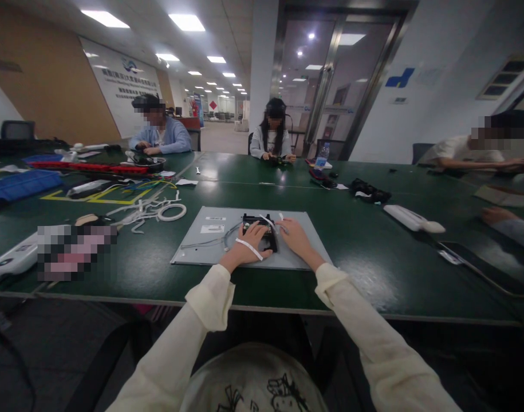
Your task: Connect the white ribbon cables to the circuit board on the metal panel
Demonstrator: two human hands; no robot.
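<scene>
A black frame-like part [272, 246] lies on a flat grey metal panel [208, 243] with white labels and thin grey wires. My left hand [251, 240] rests over the black part with its fingers stretched across it and the thumb out to the right. A thin white strip [249, 248] crosses the back of that hand. My right hand [296, 239] is at the part's right edge, its fingers bent together around a narrow white strip [281, 216]. Another white strip [268, 221] slants over the top of the part. The right fingertips are partly hidden.
White strips and a white ring [172, 212] lie to the left, near a blue tray [23, 186]. A white device [413, 219] and a dark phone-like slab [485, 266] are on the right. A bottle [322, 156] stands far back. Several people sit around the green table [365, 257].
</scene>
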